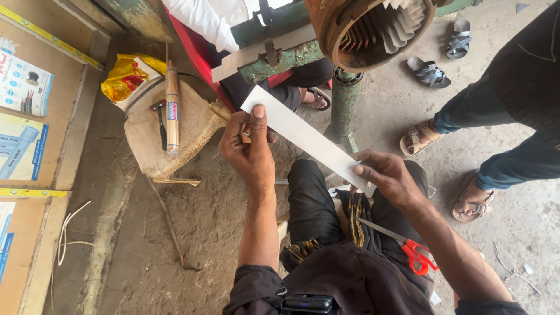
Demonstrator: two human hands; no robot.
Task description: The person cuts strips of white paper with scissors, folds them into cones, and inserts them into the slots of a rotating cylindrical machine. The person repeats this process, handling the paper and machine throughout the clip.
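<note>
White paper strip (pixel 303 139) — both hands' grip

The space above the lap is spanned by a long white paper strip (pixel 303 139), gripped at its ends by the left hand (pixel 249 149) and the right hand (pixel 388 175). Passage directly ahead is blocked by a rusty round motor housing (pixel 370 26) on a green stand (pixel 344 99) — close beyond the strip. To the left, open dirt floor (pixel 198 221) is left free up to a worn stool (pixel 169 128), on which a mallet (pixel 172 108) and a small hammer (pixel 159 116) are laid. To the right, room is narrowed by a bystander's sandalled feet (pixel 417 137). Red-handled scissors (pixel 408 248) are rested on the lap, under the right forearm.
</note>
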